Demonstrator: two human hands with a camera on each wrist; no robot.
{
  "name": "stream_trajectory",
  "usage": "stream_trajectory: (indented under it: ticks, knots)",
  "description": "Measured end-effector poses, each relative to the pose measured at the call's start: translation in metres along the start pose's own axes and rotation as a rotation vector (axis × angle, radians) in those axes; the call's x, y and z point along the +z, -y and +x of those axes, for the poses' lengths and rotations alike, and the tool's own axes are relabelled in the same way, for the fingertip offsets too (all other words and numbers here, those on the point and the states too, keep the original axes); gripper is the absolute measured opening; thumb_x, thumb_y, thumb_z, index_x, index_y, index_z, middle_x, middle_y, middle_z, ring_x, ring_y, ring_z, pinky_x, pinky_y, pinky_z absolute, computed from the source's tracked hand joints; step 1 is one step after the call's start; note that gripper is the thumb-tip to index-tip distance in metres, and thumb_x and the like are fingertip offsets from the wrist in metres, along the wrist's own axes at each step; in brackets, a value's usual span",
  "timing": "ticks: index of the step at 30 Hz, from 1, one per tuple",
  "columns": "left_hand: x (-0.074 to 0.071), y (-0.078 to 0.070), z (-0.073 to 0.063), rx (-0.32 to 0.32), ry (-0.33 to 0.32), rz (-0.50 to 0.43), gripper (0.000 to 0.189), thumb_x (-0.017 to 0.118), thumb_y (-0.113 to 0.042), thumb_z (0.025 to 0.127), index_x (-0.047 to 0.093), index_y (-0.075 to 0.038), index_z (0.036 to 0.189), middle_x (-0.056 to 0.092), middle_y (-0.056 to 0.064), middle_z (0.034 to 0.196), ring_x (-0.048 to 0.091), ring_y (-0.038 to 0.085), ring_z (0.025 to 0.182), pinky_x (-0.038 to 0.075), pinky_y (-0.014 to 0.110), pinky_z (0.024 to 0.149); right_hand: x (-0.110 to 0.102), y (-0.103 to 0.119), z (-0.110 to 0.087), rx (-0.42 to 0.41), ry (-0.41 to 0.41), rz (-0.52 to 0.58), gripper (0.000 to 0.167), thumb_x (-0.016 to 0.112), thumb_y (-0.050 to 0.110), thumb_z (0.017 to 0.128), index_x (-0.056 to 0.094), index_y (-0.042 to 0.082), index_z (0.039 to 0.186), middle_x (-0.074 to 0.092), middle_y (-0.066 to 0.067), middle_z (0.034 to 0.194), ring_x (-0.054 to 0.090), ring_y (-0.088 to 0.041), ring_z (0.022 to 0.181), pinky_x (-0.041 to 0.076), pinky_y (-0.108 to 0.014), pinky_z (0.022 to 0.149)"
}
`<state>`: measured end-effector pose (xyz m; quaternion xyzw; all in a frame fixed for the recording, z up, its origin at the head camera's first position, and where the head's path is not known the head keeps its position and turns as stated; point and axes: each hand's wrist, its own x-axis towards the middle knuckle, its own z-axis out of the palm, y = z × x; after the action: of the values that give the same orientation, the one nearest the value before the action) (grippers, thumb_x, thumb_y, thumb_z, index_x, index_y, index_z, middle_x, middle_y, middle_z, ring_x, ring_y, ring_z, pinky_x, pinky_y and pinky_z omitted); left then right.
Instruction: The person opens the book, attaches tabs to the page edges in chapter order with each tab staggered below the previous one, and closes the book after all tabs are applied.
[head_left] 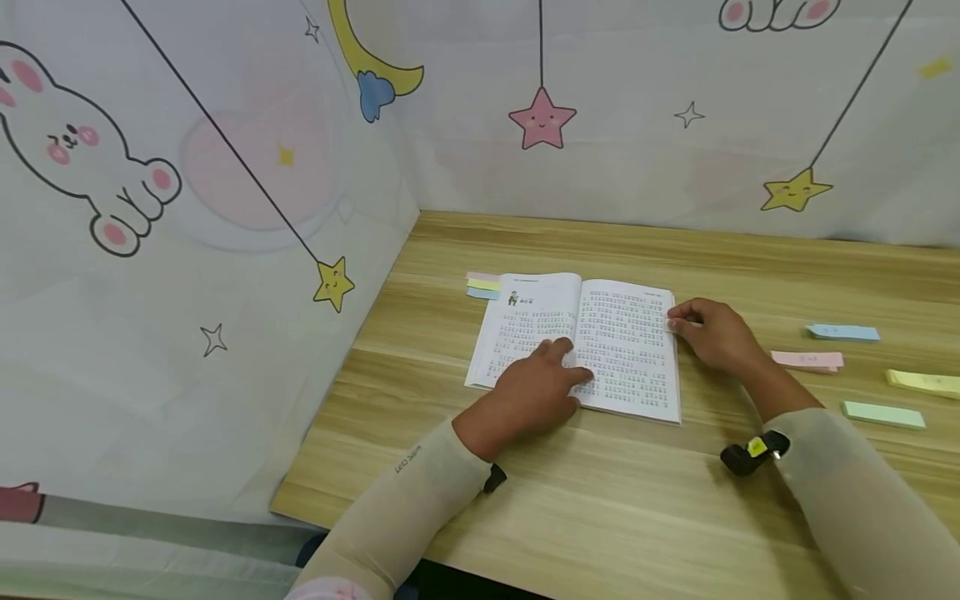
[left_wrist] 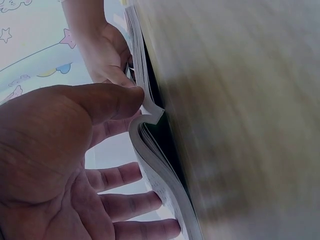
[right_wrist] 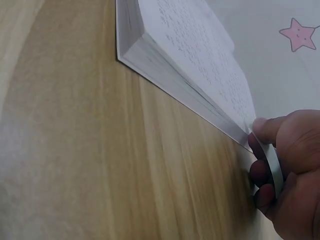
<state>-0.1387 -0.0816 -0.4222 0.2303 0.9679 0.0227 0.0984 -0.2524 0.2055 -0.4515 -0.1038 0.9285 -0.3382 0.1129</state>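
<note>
An open book (head_left: 626, 358) with printed pages lies on the wooden table. My left hand (head_left: 534, 385) rests on it near the lower middle, fingers spread over the pages; the left wrist view shows the thumb (left_wrist: 120, 102) by the spine's bottom edge. At the right page's outer edge, my right hand (head_left: 716, 337) pinches a pale sticky tab (right_wrist: 274, 172), its thumb touching the page edge. The tab's far end is hidden under the thumb. Pink, yellow and blue sticky tabs (head_left: 483, 285) stick out from the book's upper left edge.
Right of the book lie blue (head_left: 843, 332), pink (head_left: 808, 360), yellow (head_left: 926, 382) and green (head_left: 885, 414) sticky-tab pads. A wall covering with printed stars (head_left: 542, 121) stands behind the table (head_left: 637, 508) and along its left side.
</note>
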Motion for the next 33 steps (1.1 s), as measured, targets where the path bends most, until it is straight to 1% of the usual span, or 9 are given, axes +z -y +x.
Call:
stream_trajectory:
  ticks: [4, 7, 15, 22, 33]
  knots:
    - [0.0008, -0.0005, 0.0007, 0.005, -0.009, 0.008, 0.041, 0.065, -0.035, 0.1, 0.063, -0.037, 0.141, 0.041, 0.007, 0.153, 0.044, 0.031, 0.14, 0.054, 0.036, 0.085, -0.0002, -0.0004, 0.0037, -0.001, 0.009, -0.017, 0.039, 0.056, 0.03, 0.107, 0.059, -0.001, 0.13, 0.058, -0.027, 0.13, 0.052, -0.043, 0.119, 0.038, -0.06, 0.1]
    - [0.001, -0.0005, 0.001, 0.008, -0.013, 0.012, 0.04, 0.065, -0.035, 0.1, 0.063, -0.037, 0.14, 0.042, 0.007, 0.153, 0.044, 0.03, 0.139, 0.054, 0.035, 0.084, -0.0008, -0.0017, 0.0057, -0.005, 0.015, -0.026, 0.041, 0.056, 0.031, 0.107, 0.059, -0.002, 0.13, 0.058, -0.028, 0.13, 0.051, -0.045, 0.122, 0.036, -0.061, 0.102]
    - [0.0025, 0.0001, 0.0017, 0.004, -0.012, 0.009, 0.04, 0.065, -0.036, 0.1, 0.063, -0.038, 0.14, 0.042, 0.007, 0.153, 0.044, 0.031, 0.139, 0.054, 0.036, 0.084, 0.0005, -0.0013, 0.0095, -0.001, 0.008, -0.035, 0.036, 0.058, 0.026, 0.106, 0.06, -0.002, 0.128, 0.06, -0.027, 0.128, 0.051, -0.046, 0.124, 0.034, -0.063, 0.104]
    - [0.0024, -0.0002, 0.0012, -0.003, -0.015, -0.006, 0.04, 0.066, -0.035, 0.1, 0.064, -0.038, 0.14, 0.042, 0.006, 0.154, 0.043, 0.032, 0.141, 0.055, 0.038, 0.086, 0.0012, -0.0019, 0.0097, 0.001, 0.003, -0.041, 0.036, 0.06, 0.026, 0.105, 0.06, -0.002, 0.127, 0.061, -0.027, 0.127, 0.051, -0.046, 0.123, 0.034, -0.063, 0.104]
    - [0.0016, -0.0007, 0.001, -0.008, -0.011, -0.007, 0.041, 0.066, -0.035, 0.1, 0.063, -0.038, 0.14, 0.041, 0.006, 0.154, 0.042, 0.033, 0.142, 0.055, 0.039, 0.086, -0.0006, 0.0003, 0.0091, 0.007, 0.004, -0.045, 0.034, 0.062, 0.025, 0.104, 0.061, -0.002, 0.124, 0.062, -0.026, 0.125, 0.054, -0.043, 0.116, 0.037, -0.061, 0.099]
